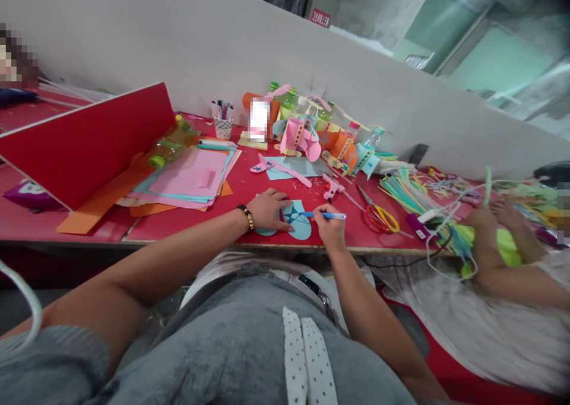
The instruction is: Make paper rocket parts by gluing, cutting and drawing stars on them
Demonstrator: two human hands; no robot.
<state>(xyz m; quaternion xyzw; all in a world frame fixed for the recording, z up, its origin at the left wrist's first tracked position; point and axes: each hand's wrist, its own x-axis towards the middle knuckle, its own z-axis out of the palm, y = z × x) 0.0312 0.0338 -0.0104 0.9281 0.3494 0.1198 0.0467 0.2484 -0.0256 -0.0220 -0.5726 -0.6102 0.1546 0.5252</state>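
My left hand lies flat with its fingers spread, pressing on a light blue paper cutout with a rounded end. A dark star is drawn on the cutout. Part of another blue piece shows under my left palm. My right hand is closed around a blue pen, whose tip meets the star. Just beyond lie a pink paper strip with a star, a grey-blue sheet and a pink glue gun. Scissors with red and yellow handles rest to the right.
Stacked coloured paper and a plastic bottle are on the left, by a red board. A pen cup and paper-decorated bottles stand at the back. On the right, another person's hands work near pastel strips.
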